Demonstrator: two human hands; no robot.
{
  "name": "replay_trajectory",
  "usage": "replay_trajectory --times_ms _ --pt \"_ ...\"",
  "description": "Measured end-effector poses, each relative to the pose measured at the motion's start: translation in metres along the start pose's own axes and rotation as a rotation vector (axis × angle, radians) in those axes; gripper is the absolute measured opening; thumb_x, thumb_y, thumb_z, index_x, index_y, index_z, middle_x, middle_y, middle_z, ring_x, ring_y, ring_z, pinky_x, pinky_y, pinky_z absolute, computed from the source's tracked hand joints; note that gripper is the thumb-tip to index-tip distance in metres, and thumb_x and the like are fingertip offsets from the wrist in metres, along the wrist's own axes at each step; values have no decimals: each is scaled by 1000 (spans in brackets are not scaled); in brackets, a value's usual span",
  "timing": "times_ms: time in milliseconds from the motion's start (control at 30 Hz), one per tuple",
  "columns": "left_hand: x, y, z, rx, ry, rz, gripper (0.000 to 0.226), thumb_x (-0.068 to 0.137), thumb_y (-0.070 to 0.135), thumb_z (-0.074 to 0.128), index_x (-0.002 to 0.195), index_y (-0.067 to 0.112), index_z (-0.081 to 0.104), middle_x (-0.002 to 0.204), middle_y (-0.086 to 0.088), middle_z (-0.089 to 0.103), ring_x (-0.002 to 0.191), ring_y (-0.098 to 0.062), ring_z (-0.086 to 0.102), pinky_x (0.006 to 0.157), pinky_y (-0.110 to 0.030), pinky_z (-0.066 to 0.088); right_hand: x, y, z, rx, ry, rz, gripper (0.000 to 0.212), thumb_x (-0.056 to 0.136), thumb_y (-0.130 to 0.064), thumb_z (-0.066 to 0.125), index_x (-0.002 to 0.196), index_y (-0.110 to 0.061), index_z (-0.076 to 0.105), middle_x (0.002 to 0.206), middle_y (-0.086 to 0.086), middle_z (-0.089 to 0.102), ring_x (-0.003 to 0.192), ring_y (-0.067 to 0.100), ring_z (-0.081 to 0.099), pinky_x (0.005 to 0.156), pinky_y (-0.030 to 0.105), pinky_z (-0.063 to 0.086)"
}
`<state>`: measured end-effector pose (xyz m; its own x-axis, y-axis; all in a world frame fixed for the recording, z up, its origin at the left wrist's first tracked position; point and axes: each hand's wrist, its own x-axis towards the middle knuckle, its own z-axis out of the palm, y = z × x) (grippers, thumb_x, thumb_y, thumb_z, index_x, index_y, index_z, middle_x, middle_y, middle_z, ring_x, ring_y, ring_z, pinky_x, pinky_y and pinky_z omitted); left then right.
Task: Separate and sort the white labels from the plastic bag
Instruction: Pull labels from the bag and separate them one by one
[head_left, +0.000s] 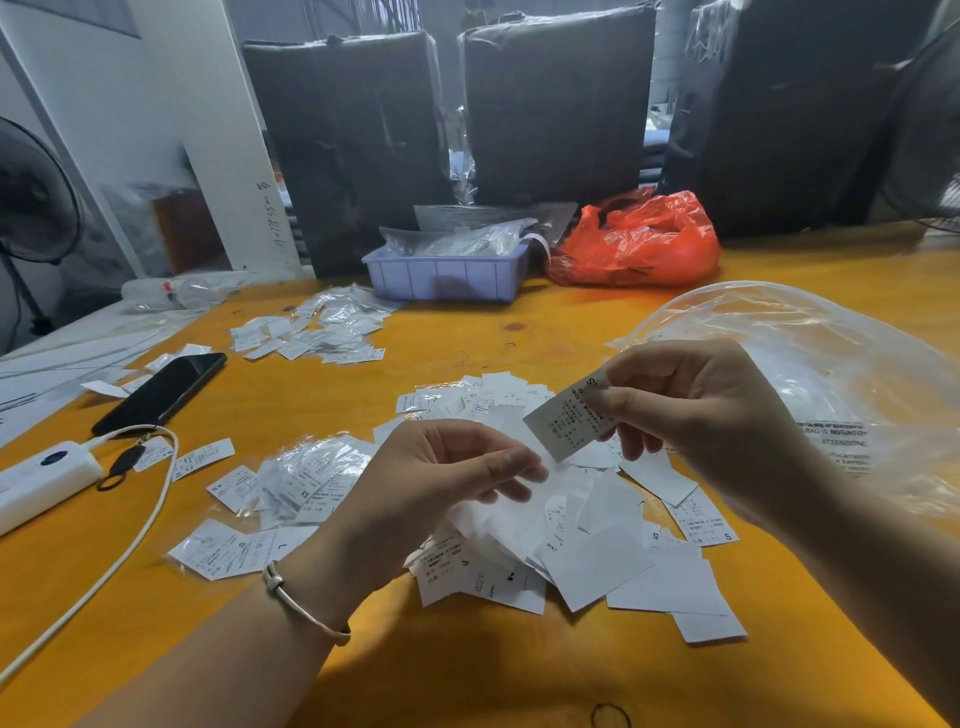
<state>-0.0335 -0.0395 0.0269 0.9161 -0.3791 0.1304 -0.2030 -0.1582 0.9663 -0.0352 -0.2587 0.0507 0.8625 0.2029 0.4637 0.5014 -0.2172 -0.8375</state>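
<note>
I'm pinching a thin white printed paper label (569, 423) by its top corner in my right hand (696, 410), my left hand (441, 478) hovering loosely curled and empty, since it's feather-light, floppy and likely easy to crease.

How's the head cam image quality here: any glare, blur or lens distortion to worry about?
Head view: wide-angle bend bows the pillar and table edges; the clear bag throws glare patches; the left hand is slightly soft at the fingertips, and the right hand pinches a label whose print is too smeared to read beyond an S; the background boxes are dim and hazy; soft shadows fall under the forearms.
</note>
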Motion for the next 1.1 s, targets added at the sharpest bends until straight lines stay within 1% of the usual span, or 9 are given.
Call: replay_trajectory --times_ms 100,233,367,467,733,833,933,1033,1100 --pt "-1 0 -1 -31 -2 -13 18 80 37 72 85 22 81 93 1 78 77 -11 72 67 -15 53 0 1 1 -13 -24 -16 15 83 0 67 80 -13 74 68 5 72 47 12 56 44 17 42" --pt "0 1 -1 -45 6 -13 18 78 37 70 84 24 81 93 1 78 77 -11 72 66 -15 52 0 2 -1 -8 -31 -22 16 83 2 66 81 -13 73 71 2 74 48 11 59 45 16 44" --pt "-1 1 -2 -60 17 -28 17 78 40 76 82 25 81 95 1 77 77 -12 71 66 -16 53 1 2 -3 -30 -61 -19 19 82 8 63 83 -9 73 70 1 73 48 10 59 44 15 43" --pt "-1 0 -2 -49 26 -33 16 80 37 69 77 26 81 92 1 78 75 -10 70 65 -16 52 1 0 -2 -8 -103 -8 15 82 10 63 81 -2 73 67 2 73 46 7 57 44 12 42" --pt "-1 0 1 1 -19 -25 14 79 38 74 78 26 81 83 -2 78 71 -7 70 63 -14 50 1 3 0 -10 -200 48 7 81 4 69 85 0 73 65 -1 71 49 3 59 45 12 43" --pt "0 -1 1 16 -29 -17 18 77 34 75 84 19 81 80 -5 77 69 -6 68 62 -14 49 1 5 2 -20 -218 54 6 80 0 71 85 -3 74 65 5 71 49 10 59 46 16 44" --pt "0 -3 3 33 -25 -18 17 76 31 74 83 18 81 79 -5 77 67 -4 66 61 -13 48 0 7 7 -22 -244 39 10 78 -9 73 87 -4 73 65 9 70 50 14 59 48 19 46" --pt "0 -4 3 18 0 -1 15 77 30 73 83 18 81 78 -5 77 68 -5 67 61 -14 48 -1 8 10 -8 -179 1 27 73 -20 74 95 -5 71 69 6 72 51 11 60 49 16 46" --pt "0 -3 2 -1 43 11 14 78 30 72 82 20 81 80 -4 77 70 -6 67 62 -14 50 -1 7 9 -7 -86 -33 23 74 -17 75 94 -7 70 74 6 73 52 16 61 49 20 49"
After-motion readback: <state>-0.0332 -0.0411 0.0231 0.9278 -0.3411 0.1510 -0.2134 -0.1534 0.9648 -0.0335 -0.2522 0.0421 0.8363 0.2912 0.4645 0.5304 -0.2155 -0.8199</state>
